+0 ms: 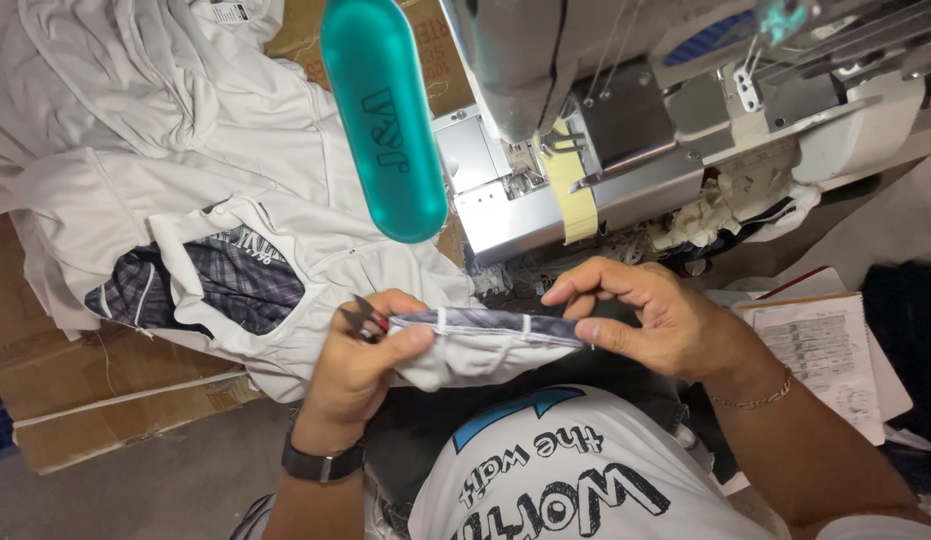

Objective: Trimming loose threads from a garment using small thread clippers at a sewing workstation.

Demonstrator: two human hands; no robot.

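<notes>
Sewing machine (625,150) fills top right, grey-white w/ a yellowish tape strip down its front. Pile of white garments (165,170) spreads over top left, lying on brown cardboard (105,400); one garment in the pile is turned open, showing a plaid lining (235,285). Teal bottle (383,120) hangs in the foreground at top centre, blurred, close to the camera. Paper sheet (820,360) w/ printed rows sits at right, near the right forearm. In the middle, just below the machine, both hands hold a white piece (475,350) w/ a plaid band along its top edge, stretched flat between them. Left hand (360,360) has its grip closed on the piece's left end, thumb on top; small snips (363,318) w/ red handle are tucked in the same hand, tips poking up-left. Dark watch (323,462) on left wrist. Right hand (650,320) pinches the band's right end btwn thumb & index finger, other fingers curled above. Thin gold bracelet (755,398) on right wrist.
</notes>
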